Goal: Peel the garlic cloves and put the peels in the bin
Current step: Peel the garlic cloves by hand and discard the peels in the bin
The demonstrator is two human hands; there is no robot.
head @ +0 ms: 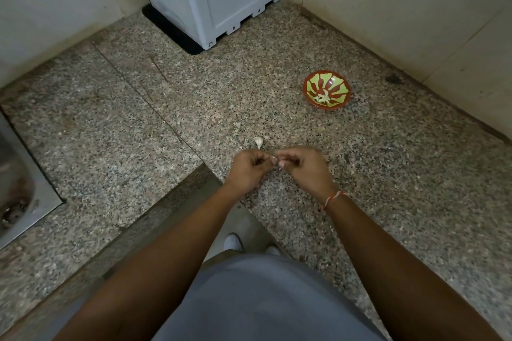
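Both hands meet over a speckled granite counter (116,130): the left hand (250,167) and right hand (300,166) have fingers curled, thumbs touching, pinching something small and pale between them, too hidden to identify. A garlic clove (258,142) lies just beyond them. Farther right sits a red-and-green bowl (326,89) holding pale scraps
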